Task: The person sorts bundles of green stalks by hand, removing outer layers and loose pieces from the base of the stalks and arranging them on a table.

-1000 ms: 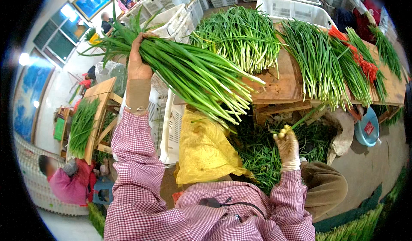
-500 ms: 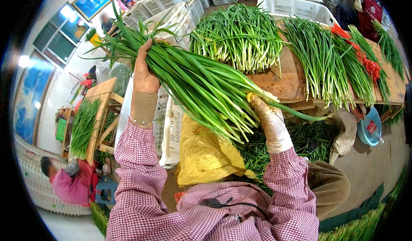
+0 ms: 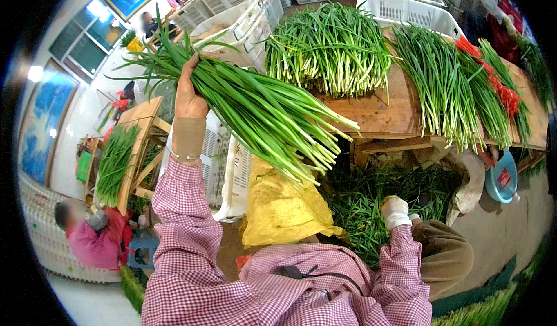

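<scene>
My left hand (image 3: 190,91) is closed round the leafy end of a large bunch of garlic chives (image 3: 261,117). The pale stem ends point to the right and slightly down, above a yellow sack (image 3: 284,207). Lower down, my right hand (image 3: 396,209), wrapped in a white covering, is apart from the bunch, beside my knee. Under it lies a heap of loose green leaves (image 3: 371,227). Its fingers are mostly hidden, so whether it holds anything does not show. On the wooden table (image 3: 371,114) ahead rests a thick pile of chives (image 3: 331,50).
More chives (image 3: 438,88), some with red ties (image 3: 493,82), lie at the table's right. White plastic crates (image 3: 406,12) stand behind, another (image 3: 235,181) beside the sack. A blue basin (image 3: 502,178) sits at right. A person in pink (image 3: 96,239) sits at left.
My right hand has left the stem ends of the bunch and dropped toward the heap of loose leaves. A long stray chive no longer sticks out on the right. The left hand keeps its hold.
</scene>
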Motion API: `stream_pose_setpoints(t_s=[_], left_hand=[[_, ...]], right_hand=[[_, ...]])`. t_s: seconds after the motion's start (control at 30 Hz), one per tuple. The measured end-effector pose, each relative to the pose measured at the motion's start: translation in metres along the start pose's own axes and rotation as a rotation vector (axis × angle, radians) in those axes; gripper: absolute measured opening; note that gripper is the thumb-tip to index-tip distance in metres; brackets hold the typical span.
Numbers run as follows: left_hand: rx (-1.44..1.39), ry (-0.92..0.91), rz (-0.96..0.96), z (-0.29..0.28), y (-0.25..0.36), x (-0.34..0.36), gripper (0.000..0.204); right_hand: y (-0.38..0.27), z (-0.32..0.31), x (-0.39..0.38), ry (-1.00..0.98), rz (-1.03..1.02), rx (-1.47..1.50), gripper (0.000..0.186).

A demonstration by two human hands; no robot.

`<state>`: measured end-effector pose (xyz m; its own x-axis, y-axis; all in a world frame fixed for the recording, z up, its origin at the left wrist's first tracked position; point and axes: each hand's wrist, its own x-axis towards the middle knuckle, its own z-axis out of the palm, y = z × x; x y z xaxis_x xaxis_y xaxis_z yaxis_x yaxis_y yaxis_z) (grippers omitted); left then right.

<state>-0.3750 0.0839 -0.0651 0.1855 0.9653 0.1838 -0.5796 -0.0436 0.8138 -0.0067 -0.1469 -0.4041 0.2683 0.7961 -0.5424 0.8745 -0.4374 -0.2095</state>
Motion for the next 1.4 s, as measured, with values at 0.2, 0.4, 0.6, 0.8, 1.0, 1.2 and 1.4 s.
stream_pose_setpoints(t_s=[0.2,0.4,0.6,0.8,1.0,1.2,1.4], left_hand=[[-0.198,-0.119,-0.114,0.008,-0.01,-0.004,0.018],[-0.069,-0.138,-0.012,0.027,-0.019,-0.016,0.02],[-0.18,-0.213,-0.083,0.036,-0.023,-0.021,0.018],[-0.111,-0.111,-0.132,0.037,-0.022,-0.022,0.023],[0.018,0.019,-0.011,0.011,-0.008,-0.001,0.022],[0.057,0.047,0.013,0.002,0.0,-0.001,0.022],[-0.067,-0.081,-0.014,0.029,-0.014,-0.013,0.02]], right_hand=[[-0.109,-0.125,-0.062,-0.131,-0.768,1.504,0.053],[-0.156,-0.145,-0.073,-0.378,-0.93,1.937,0.041],[-0.147,-0.11,-0.075,-0.384,-0.894,1.987,0.038],[-0.112,-0.117,-0.104,-0.541,-1.02,1.792,0.043],[0.023,0.012,-0.023,-0.107,0.011,1.284,0.04],[-0.053,-0.033,-0.041,-0.017,-0.145,1.119,0.063],[-0.148,-0.103,-0.061,-0.483,-1.042,1.907,0.055]])
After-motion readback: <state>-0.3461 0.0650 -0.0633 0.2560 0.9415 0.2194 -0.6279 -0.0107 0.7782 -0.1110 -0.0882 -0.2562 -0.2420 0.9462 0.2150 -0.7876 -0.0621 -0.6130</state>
